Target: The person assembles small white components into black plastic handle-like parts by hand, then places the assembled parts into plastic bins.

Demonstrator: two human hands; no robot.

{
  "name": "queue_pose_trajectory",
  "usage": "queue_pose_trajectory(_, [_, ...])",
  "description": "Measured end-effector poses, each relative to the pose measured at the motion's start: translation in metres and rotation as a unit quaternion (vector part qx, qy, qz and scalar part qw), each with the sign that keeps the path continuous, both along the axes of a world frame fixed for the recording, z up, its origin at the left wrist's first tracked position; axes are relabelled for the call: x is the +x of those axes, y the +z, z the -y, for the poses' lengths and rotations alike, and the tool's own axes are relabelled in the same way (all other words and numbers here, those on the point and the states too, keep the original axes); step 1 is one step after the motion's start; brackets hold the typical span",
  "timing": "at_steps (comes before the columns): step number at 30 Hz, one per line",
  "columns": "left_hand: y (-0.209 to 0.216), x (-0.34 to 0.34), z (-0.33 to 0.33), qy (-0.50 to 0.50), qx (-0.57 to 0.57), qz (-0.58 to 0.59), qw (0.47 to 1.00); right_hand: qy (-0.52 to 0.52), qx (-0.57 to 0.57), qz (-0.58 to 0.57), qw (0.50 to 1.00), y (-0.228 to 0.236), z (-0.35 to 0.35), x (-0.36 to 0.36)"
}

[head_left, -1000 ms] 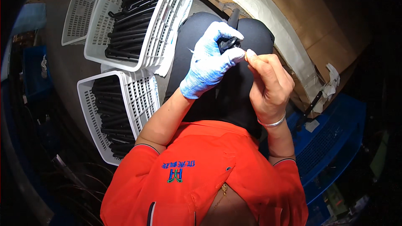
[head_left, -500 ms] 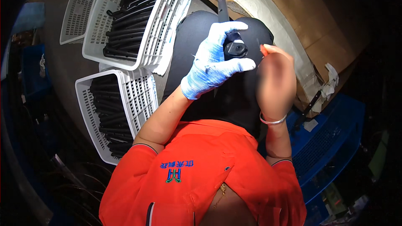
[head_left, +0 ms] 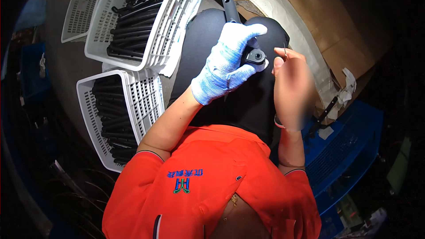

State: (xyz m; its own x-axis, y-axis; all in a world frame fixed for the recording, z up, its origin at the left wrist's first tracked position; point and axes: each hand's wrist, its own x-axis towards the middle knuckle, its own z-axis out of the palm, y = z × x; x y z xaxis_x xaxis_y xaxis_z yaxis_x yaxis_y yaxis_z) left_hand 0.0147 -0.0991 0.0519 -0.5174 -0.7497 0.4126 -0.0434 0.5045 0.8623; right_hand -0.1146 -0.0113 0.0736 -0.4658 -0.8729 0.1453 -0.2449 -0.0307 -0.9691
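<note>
My left hand (head_left: 228, 59), in a blue-and-white glove, is wrapped round a dark plastic tube (head_left: 228, 2) with holes along it. The tube's far part sticks out beyond the glove over my knees, and its thick near end, with a round hole, shows between thumb and fingers. Bare and closed, my right hand (head_left: 292, 86) is just right of that end, not touching it. A thin pointed blade (head_left: 286, 53) shows at its fingertips; the rest of the tool is hidden in the hand, which is partly blurred.
White baskets (head_left: 148, 57) full of black tubes stand to my left, with a smaller filled white basket (head_left: 128, 119) nearer. On the right, a black-handled knife (head_left: 328, 108) lies by a blue crate (head_left: 349, 150). Brown cardboard (head_left: 318, 13) spreads beyond my knees.
My left hand has turned the tube, so its row of holes and its end hole now face up more. My right hand has shifted its hold; the orange bit at its fingertips no longer shows.
</note>
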Motion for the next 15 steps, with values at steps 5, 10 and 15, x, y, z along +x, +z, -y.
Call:
queue_pose_trajectory(5, [0.002, 0.012, 0.018, 0.005, -0.049, -0.109, 0.993, -0.049, -0.019, -0.042, 0.998, 0.009, -0.004, -0.002])
queue_pose_trajectory(10, [0.031, 0.061, 0.024, 0.077, 0.134, -0.230, 0.961, -0.041, -0.050, -0.127, 0.990, 0.016, -0.008, -0.008])
queue_pose_trajectory(15, [0.042, 0.091, 0.031, 0.093, 0.188, -0.348, 0.914, 0.098, -0.042, -0.239, 0.965, 0.031, 0.010, 0.002])
